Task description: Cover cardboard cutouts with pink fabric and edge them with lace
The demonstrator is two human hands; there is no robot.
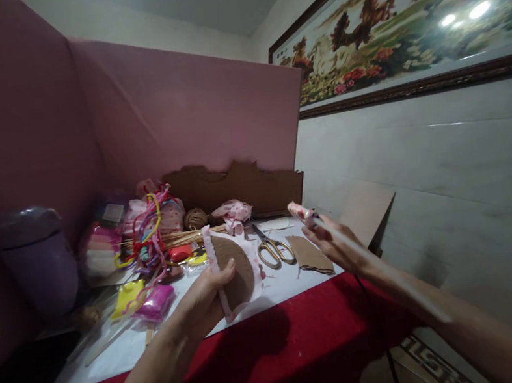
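Note:
My left hand [209, 295] grips a half-round piece of brown cardboard [234, 264], its thumb on the flat face. Pale pink fabric [218, 277] is folded over the straight edge and shows around the curve. On the right, my right hand [331, 241] is closed around a glue gun [300, 211] with a pinkish patterned front. A long translucent glue stick [378, 265] sticks out behind it over the forearm, and a black cord [386, 340] hangs below. The two hands are apart. Scissors with gold handles [274, 251] lie between them, beside a small cardboard piece [311, 254].
White paper [112, 359] covers part of the red tablecloth [266, 361]. Coloured pipe cleaners [150, 226], a twine ball [195, 218], wooden sticks [185, 237] and yellow and magenta packets [156, 301] crowd the left. Torn cardboard [255, 188] leans behind; a purple bin [39, 269] stands far left.

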